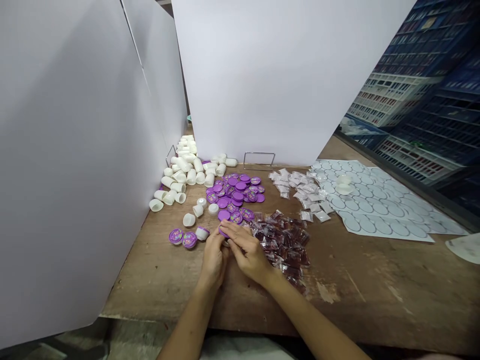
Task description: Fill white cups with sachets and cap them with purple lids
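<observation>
Both my hands meet around a small cup with a purple lid, near the middle of the wooden table. My left hand wraps its left side. The fingers of my right hand lie over the lid and its right side; most of the cup is hidden. Just beyond them is a pile of purple lids. Dark red sachets lie right beside my right hand. To the left of my hands sit lidded cups, one of them tipped on its side.
White cups are heaped at the back left, by a white panel. White sachets lie back right, next to sheets printed with circles. Another white panel stands behind. Stacked crates rise beyond the table's right edge.
</observation>
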`<state>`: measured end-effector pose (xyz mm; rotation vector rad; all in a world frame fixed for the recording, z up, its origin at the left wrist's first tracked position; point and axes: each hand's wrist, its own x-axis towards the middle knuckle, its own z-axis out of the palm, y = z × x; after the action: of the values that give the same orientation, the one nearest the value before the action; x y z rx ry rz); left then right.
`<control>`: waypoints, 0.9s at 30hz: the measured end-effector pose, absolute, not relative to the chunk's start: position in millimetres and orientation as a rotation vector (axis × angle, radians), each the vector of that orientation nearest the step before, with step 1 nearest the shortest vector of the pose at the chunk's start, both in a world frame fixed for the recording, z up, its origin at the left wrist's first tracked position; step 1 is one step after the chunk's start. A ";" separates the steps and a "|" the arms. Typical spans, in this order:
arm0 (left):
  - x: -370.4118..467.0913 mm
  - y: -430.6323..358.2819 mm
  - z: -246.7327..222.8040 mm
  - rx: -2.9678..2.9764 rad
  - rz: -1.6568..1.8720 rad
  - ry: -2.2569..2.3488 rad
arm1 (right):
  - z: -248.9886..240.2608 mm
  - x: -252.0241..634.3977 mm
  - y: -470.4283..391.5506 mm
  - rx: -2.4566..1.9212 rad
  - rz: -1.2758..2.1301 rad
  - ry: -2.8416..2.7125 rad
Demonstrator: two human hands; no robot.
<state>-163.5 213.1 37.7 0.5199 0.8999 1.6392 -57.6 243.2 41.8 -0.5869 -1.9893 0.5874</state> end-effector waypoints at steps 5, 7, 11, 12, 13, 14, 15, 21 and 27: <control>-173.7 209.3 50.0 0.288 1.639 0.785 | 38.9 -55.1 236.2 -0.585 0.438 -2.041; -175.8 206.5 54.3 0.276 1.631 0.817 | 38.7 -56.7 234.2 -0.607 0.420 -2.023; -175.1 201.0 58.5 0.351 1.549 0.860 | 40.6 -63.1 233.5 -0.643 0.427 -1.924; -174.3 200.4 58.9 0.370 1.534 0.864 | 40.8 -64.6 234.1 -0.651 0.430 -1.906; -173.3 200.3 59.0 0.387 1.525 0.870 | 40.7 -65.7 235.0 -0.665 0.430 -1.895; -172.2 200.7 58.9 0.405 1.519 0.876 | 40.3 -66.4 236.2 -0.686 0.427 -1.887; -170.9 201.2 58.7 0.427 1.516 0.889 | 39.6 -66.7 237.6 -0.712 0.418 -1.880; -163.3 199.9 54.6 0.655 1.712 1.251 | 37.9 -67.3 239.5 -0.830 0.400 -1.820; -165.2 193.6 50.7 0.788 1.823 1.455 | 37.3 -78.7 231.4 -0.830 0.514 -1.836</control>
<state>-165.2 193.6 50.7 0.7879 1.4552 1.8231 -78.7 231.4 37.3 -0.8296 -1.8359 0.5139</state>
